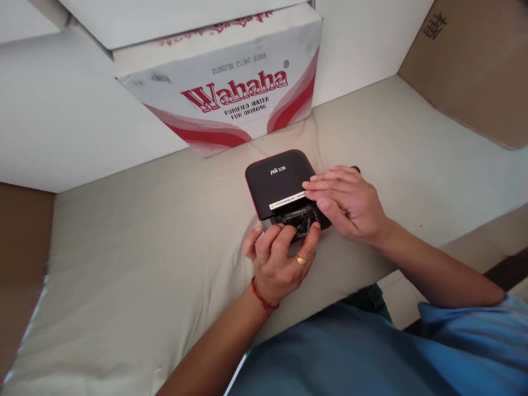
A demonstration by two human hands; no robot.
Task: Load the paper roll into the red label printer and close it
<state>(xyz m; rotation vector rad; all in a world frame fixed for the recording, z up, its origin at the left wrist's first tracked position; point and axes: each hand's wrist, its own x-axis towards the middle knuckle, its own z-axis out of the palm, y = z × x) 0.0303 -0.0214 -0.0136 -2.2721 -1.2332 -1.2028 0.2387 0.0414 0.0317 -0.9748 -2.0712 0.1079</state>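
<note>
A black, rounded-square device (277, 184) with a red edge, which looks like a small receipt printer, lies on the cloth-covered surface. It bears white lettering and a white warning strip (287, 200). Below the strip, its front part holds something dark and shiny, like clear plastic film (304, 218). My left hand (280, 256), with a gold ring and red bracelet, curls its fingers over this front part; what they grip is partly hidden. My right hand (350, 204) lies over the device's right side, fingers stretched out, their tips near the strip's end.
A white and red Wahaha water carton (231, 93) stands behind the device, against white boxes (61, 110). Brown cardboard rises at the right (474, 71) and at the left (25, 264). A small dark knob-like thing (355, 169) shows behind my right hand. The beige cloth (144, 236) is wrinkled.
</note>
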